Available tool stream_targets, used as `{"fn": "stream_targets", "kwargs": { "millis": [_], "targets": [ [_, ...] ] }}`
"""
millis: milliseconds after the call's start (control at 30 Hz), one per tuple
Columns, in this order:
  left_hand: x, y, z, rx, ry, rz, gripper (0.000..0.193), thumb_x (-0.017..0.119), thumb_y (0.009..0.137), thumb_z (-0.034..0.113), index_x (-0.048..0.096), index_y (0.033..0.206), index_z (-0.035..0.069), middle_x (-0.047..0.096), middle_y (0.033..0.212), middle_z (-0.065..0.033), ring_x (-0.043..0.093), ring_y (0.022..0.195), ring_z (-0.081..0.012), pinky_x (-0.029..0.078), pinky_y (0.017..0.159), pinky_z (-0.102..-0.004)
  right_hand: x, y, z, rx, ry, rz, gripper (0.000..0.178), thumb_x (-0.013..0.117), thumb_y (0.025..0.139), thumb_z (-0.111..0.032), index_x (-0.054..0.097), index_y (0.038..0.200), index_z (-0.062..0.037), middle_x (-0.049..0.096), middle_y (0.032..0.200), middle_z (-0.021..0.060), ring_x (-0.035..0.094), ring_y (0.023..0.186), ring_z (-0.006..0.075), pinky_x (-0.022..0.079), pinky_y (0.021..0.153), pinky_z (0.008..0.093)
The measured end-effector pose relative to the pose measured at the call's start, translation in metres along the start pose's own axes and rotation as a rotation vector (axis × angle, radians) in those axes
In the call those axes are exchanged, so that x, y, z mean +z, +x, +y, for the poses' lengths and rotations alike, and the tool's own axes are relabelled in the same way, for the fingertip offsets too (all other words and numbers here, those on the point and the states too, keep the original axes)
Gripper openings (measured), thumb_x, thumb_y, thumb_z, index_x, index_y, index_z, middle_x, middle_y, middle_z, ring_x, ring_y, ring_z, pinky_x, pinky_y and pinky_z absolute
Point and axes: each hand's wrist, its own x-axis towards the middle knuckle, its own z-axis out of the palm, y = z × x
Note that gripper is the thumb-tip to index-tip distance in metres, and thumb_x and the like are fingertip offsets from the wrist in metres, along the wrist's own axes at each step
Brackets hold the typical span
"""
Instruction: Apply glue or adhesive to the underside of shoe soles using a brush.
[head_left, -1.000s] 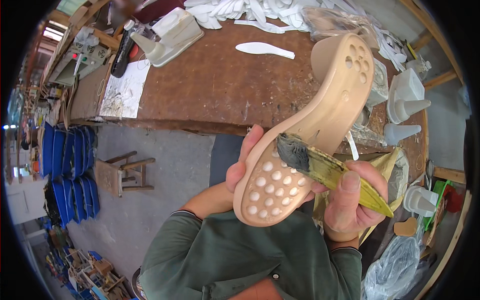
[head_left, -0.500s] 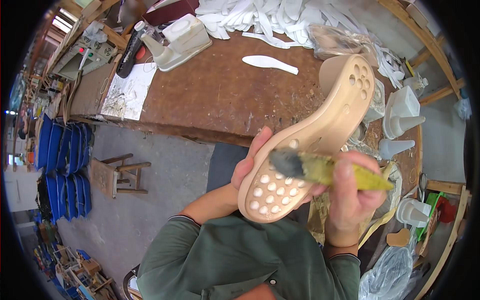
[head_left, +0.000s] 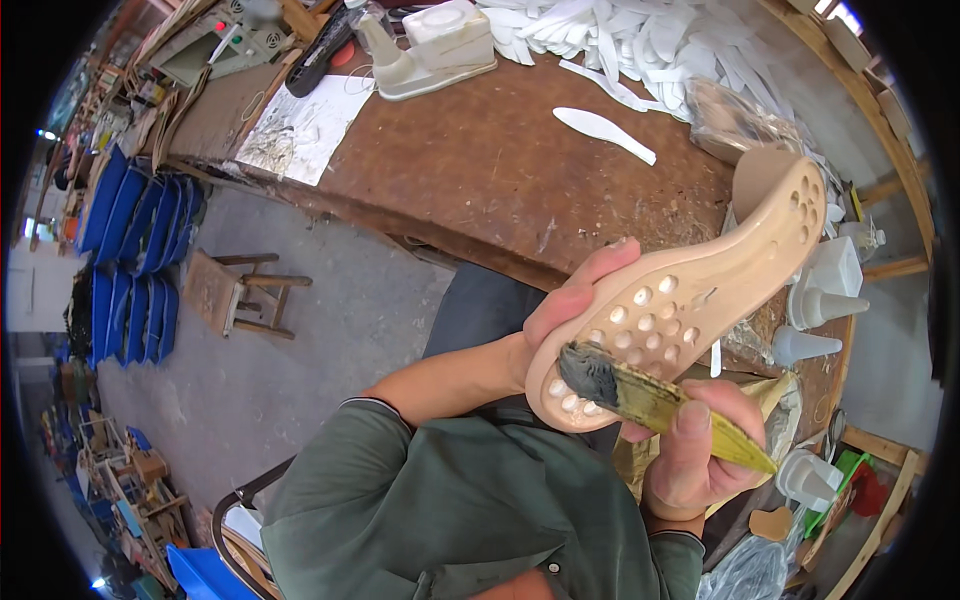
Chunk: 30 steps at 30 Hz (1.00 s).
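Note:
My left hand (head_left: 575, 300) grips the toe end of a beige heeled shoe sole (head_left: 690, 290) along its edge; part of the hand is hidden behind it. Round holes dot the sole's forefoot, several with white in them, and more holes sit near the heel end, which points away to the upper right. Pinched in my right hand (head_left: 700, 450) is a brush (head_left: 650, 395) with a flat yellowish, stained handle. Its dark grey bristles lie over the holes near the toe end, apparently touching the surface.
A brown worktable (head_left: 480, 160) stretches ahead, with a white shoe-shaped insert (head_left: 605, 135) and a heap of white strips (head_left: 640, 40). White nozzle-topped containers (head_left: 830, 290) stand at the right. To the left are a wooden stool (head_left: 240, 290) and stacked blue bins (head_left: 130, 260).
The brush has moved from the middle of the forefoot toward the toe end. In the picture, the sole and both hands sit lower or further right, and the whole view has shifted.

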Motion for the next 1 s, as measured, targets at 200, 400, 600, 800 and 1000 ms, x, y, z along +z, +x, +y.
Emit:
{"fn": "stream_targets", "kwargs": {
  "millis": [200,400,600,800,1000],
  "targets": [
    [-0.005,0.002,-0.002,0.175,0.332,0.068,0.078,0.062,0.081,0.029,0.015,0.141,0.012,0.023,0.143,-0.0185,0.035,0.127,-0.0318,0.032,0.104,-0.0432,-0.009,0.003,0.003,-0.053,-0.091,-0.163,0.019,0.065,0.079,-0.003,0.057,0.096,0.0001,0.063,0.076,0.0152,0.065,0.059,0.0203,0.052,0.054,0.0301],
    [-0.026,0.009,-0.012,0.497,0.759,-0.167,0.091,0.073,0.073,0.026,0.012,0.139,0.009,0.022,0.140,-0.0261,0.033,0.127,-0.0364,0.035,0.101,-0.0441,-0.005,0.029,-0.003,0.082,0.157,0.124,0.016,0.058,0.085,-0.004,0.056,0.098,0.0038,0.062,0.079,0.0182,0.062,0.056,0.0193,0.051,0.050,0.0272],
    [-0.040,0.017,-0.005,0.843,1.217,-0.398,0.105,0.083,0.064,0.022,0.009,0.137,0.006,0.021,0.136,-0.0338,0.031,0.127,-0.0410,0.039,0.098,-0.0450,-0.001,0.016,-0.004,0.051,0.041,-0.035,0.020,0.068,0.076,-0.003,0.061,0.094,0.0007,0.064,0.072,0.0143,0.063,0.057,0.0171,0.051,0.054,0.0274],
    [-0.048,0.013,0.004,0.621,1.107,-0.523,0.107,0.083,0.065,0.023,0.007,0.138,0.007,0.019,0.138,-0.0332,0.029,0.128,-0.0433,0.035,0.100,-0.0485,-0.008,0.033,0.000,-0.297,-0.177,-0.249,0.020,0.075,0.065,-0.005,0.066,0.083,-0.0044,0.064,0.065,0.0081,0.062,0.054,0.0205,0.049,0.052,0.0299],
    [-0.034,0.014,-0.001,0.581,1.063,-0.572,0.106,0.083,0.062,0.013,0.009,0.138,0.008,0.020,0.137,-0.0312,0.029,0.128,-0.0422,0.034,0.100,-0.0490,-0.016,0.039,-0.006,-0.210,-0.056,-0.237,0.019,0.077,0.064,-0.005,0.068,0.080,-0.0028,0.066,0.068,0.0079,0.063,0.057,0.0200,0.049,0.053,0.0291]
  ]
}}
